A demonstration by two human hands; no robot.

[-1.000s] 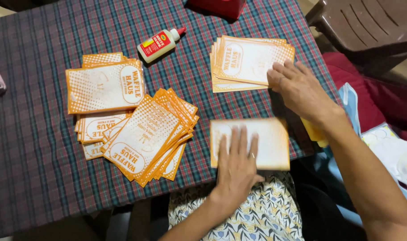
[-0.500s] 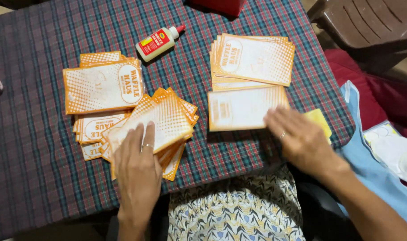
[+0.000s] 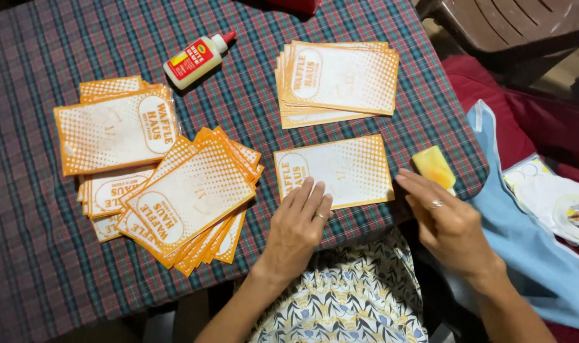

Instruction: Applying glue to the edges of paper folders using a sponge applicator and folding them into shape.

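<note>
1. Left hand [image 3: 296, 232]: lies flat at the near edge of the tabletop [image 3: 23, 254], which is covered in dark plaid cloth. The grip is apart, fingers straight, and clamps nothing; the fingertips [image 3: 312, 190] rest on the near left corner of the single paper bag [image 3: 334, 170].
2. Right hand [image 3: 448, 222]: sits at the near right corner of the tabletop. The grip is apart and loosely curved, holding nothing. Its fingertips [image 3: 407, 181] lie just beside the right edge of the single paper bag and just near of the small yellow-orange block [image 3: 434, 167].
3. Single paper bag: orange and white, flat, near centre of the tabletop, between the two hands.
4. Fanned pile of bags [image 3: 188, 200]: left of the left hand, turned diagonally, well apart from the single bag.
5. Left stack of bags [image 3: 112, 130]: farther left, partly overlapped by the fanned pile.
6. Far stack of bags [image 3: 337, 79]: just beyond the single paper bag, edges roughly squared.
7. Glue bottle [image 3: 197, 58]: lies on its side at the far centre, red cap pointing right.
8. Light blue cloth [image 3: 524, 248]: off the tabletop, to the right.
</note>
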